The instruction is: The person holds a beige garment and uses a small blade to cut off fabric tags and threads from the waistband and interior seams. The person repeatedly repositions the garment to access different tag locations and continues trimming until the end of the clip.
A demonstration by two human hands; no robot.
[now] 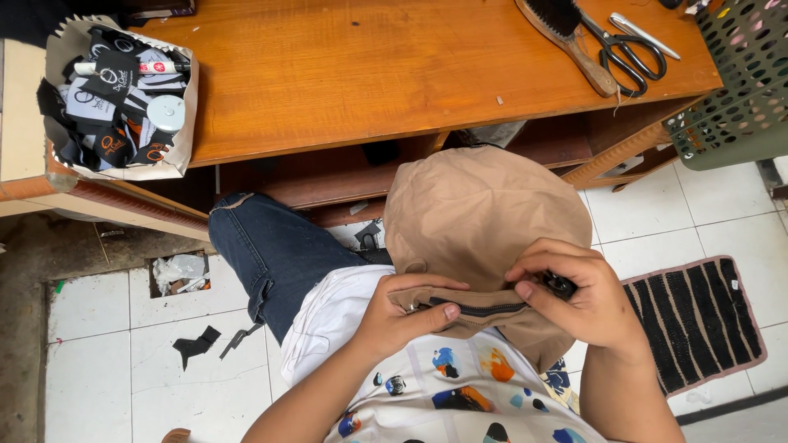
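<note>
Tan fabric bag (480, 209), soft and rounded, dark zipper (484, 309) along its near edge, draped over the lap. Left hand (402, 316) pinches the zipper edge, thumb on top, fingers curled under. Right hand (579, 295) closed narrow on the small dark zipper pull (561, 285). Bag spreads away from both hands toward the wooden table (369, 74); zipper runs between them. Scissors (628, 53) and brush (570, 37) far beyond the right hand.

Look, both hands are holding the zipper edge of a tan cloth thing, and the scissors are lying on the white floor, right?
Not quite. The scissors lie on the wooden table, beside a brush, as the head view shows. The rest holds: left hand and right hand hold the tan garment at its zipper.
</note>
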